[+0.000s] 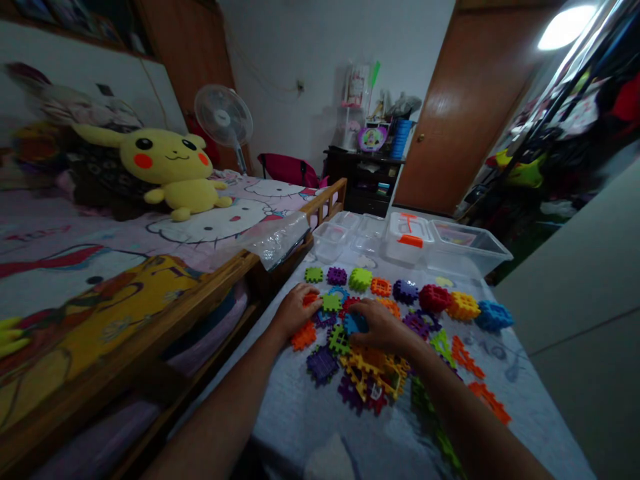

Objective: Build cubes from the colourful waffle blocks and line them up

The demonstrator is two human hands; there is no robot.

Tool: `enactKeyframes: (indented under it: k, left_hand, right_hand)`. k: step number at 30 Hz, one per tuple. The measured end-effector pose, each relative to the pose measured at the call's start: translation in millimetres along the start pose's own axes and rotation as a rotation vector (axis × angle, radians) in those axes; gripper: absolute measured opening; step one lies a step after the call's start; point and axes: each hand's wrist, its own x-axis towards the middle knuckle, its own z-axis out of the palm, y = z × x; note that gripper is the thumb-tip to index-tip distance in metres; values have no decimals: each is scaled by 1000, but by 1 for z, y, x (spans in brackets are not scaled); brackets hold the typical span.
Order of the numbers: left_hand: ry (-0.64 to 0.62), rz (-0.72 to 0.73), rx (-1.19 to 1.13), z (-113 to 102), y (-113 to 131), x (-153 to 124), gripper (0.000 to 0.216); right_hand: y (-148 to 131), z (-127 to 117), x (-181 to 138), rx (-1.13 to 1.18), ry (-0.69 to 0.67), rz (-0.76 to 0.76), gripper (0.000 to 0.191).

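Observation:
Many coloured plastic interlocking blocks lie spread on a cloth-covered table [310, 407]. My left hand [296, 308] rests on the pile's left side, fingers curled over a red piece [311, 299]. My right hand [379, 325] is closed round a blue block [354, 324] in the middle of the pile. Assembled cubes stand in a row behind: a green cube [361, 279], a red cube [434, 298], a yellow cube [463, 305] and a blue cube [493, 315]. Flat yellow pieces [373, 370] lie in front of my right hand.
Clear plastic boxes [467, 247] and a lidded box with an orange latch [407, 239] stand at the table's far end. A bed with a wooden frame [210, 283] and a yellow plush toy [173, 170] lies at the left. A door [463, 107] is behind.

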Motion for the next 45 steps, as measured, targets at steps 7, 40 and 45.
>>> enactKeyframes:
  k: [7, 40, 45]
  left_hand:
    - [-3, 8, 9, 0, -2, 0, 17]
    - [-36, -4, 16, -3, 3, 0, 24]
    - [-32, 3, 25, -3, 0, 1, 24]
  right_hand:
    - [-1, 7, 6, -131, -8, -5, 51]
    - [65, -16, -45, -66, 102, 191, 54]
    - [62, -15, -47, -63, 142, 163, 46]
